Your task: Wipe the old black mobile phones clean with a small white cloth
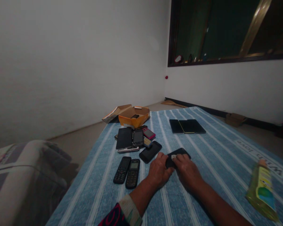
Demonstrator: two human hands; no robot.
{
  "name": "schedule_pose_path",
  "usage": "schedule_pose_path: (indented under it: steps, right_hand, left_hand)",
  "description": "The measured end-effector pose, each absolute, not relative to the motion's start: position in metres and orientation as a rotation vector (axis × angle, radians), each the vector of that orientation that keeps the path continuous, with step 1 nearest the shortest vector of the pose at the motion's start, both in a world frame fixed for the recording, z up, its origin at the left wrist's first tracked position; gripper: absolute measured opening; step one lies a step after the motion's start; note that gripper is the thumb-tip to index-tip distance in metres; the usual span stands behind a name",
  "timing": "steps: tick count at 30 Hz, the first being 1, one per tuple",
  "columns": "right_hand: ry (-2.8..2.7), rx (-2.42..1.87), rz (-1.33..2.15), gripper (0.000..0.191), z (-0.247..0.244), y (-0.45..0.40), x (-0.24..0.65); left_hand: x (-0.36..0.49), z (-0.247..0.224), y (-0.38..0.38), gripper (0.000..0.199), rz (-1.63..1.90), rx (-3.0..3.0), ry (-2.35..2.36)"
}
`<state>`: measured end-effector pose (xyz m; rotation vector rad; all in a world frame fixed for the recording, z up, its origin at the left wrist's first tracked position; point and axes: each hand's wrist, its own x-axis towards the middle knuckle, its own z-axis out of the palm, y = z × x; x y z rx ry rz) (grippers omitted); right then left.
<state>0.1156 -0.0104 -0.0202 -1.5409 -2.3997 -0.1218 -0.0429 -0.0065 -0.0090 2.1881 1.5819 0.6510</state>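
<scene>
On the blue striped cloth (155,201), a black phone (182,152) lies between my two hands. My left hand (159,171) has its fingers closed on the phone's near left edge. Pinched in my right hand (186,169) is a small white piece (173,157), pressed on the phone's surface. Just left of my left hand rests a dark smartphone (149,152). Two keypad phones, one (122,170) beside the other (133,173), lie further left. Behind them is a pile of phones with a black tablet-like device (124,138) and a pink phone (149,133).
An open orange box (132,121) stands at the cloth's far left, its lid (115,113) beside it. Several dark flat devices (194,126) lie side by side at the back. A bottle of yellow liquid (262,190) is at the right. Grey fabric (30,175) lies at far left.
</scene>
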Motion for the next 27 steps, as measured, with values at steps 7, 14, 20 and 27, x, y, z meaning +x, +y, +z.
schedule_pose_path:
  steps: [7,14,20,27]
  right_hand:
    - [-2.391,-1.568,-0.132,0.033,-0.017,-0.006,0.119]
    - [-2.361,-1.631,-0.154,0.035,-0.015,-0.006,0.119]
    - [-2.44,-1.483,-0.056,0.03,-0.012,-0.017,0.104]
    - [-2.417,-1.501,-0.006,0.027,-0.008,-0.012,0.105]
  left_hand:
    - [-0.043,-0.008,-0.006,0.029,0.652,2.191,1.571]
    - [-0.044,-0.01,-0.005,0.03,0.67,2.198,1.565]
    - [-0.043,-0.012,-0.003,0.019,0.701,2.215,1.558]
    - [-0.046,-0.014,0.0,0.021,0.772,2.223,1.495]
